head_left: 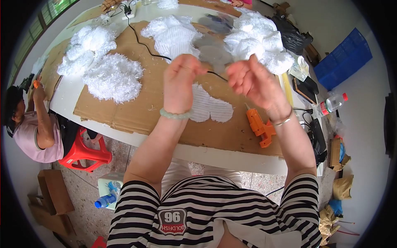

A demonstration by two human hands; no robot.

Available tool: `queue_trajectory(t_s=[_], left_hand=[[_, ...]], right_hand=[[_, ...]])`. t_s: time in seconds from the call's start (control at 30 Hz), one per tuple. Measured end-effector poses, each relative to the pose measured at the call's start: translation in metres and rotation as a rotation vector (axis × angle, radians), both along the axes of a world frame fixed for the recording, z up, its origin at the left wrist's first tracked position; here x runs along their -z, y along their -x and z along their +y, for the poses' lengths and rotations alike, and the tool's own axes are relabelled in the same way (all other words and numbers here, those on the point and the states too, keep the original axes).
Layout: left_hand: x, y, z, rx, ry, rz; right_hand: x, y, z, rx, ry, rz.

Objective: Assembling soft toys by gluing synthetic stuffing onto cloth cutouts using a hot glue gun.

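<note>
1. The left hand (182,70) and right hand (256,82) were apart, raised above the table, probably to work nearer the eyes.
2. The left fingers were curled together; whether they gripped anything, I could not tell. The right hand was loosely spread, thumb away from its bent fingers.
3. The black cord (217,75) showed between both sets of fingertips. It ran from the far-left power strip (129,11); whether either hand touched it or it merely passed beneath was unclear.
4. White ribbed cloth (213,108) lay flat just below the hands, seemingly for easy reach.
5. The orange glue gun (260,127) lay at the near right, beside the right wrist, perhaps for quick pickup.
6. Cardboard (157,115) lay beneath both, likely guarding the tabletop.
7. A fluffy white heap (113,78) sat left, apparently leaving the middle free.
</note>
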State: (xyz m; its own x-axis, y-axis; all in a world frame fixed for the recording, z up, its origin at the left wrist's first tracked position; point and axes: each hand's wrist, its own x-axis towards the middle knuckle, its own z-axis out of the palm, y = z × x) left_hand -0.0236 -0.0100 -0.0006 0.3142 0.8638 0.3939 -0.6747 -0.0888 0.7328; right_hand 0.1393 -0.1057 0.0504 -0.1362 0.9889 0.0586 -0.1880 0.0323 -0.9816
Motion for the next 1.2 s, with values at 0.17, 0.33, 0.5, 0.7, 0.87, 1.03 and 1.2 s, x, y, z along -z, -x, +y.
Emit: queue_trajectory(t_s=[0.17,0.33,0.5,0.7,0.87,1.03,1.2], left_hand=[[-0.019,0.057,-0.012,-0.035,0.004,-0.219],[0.004,0.148,-0.037,-0.254,-0.367,0.189],[0.070,0.245,-0.056,-0.567,-0.042,0.574],[0.133,0.326,-0.092,-0.739,-0.180,1.672],[0.113,0.308,-0.089,-0.625,-0.531,1.626],[0.057,0.261,-0.067,-0.679,-0.702,1.445],[0.013,0.199,-0.045,-0.600,-1.074,1.070]], right_hand=[[-0.007,-0.049,0.041,0.502,-0.011,-0.388],[0.031,-0.085,0.101,0.507,0.066,-0.712],[0.056,-0.068,0.145,0.519,-0.040,-1.544],[0.046,-0.068,0.158,0.361,0.083,-1.586],[0.044,-0.083,0.167,0.271,0.053,-1.481],[0.034,-0.111,0.171,0.554,-0.043,-1.462],[0.028,-0.124,0.153,0.606,-0.060,-1.100]])
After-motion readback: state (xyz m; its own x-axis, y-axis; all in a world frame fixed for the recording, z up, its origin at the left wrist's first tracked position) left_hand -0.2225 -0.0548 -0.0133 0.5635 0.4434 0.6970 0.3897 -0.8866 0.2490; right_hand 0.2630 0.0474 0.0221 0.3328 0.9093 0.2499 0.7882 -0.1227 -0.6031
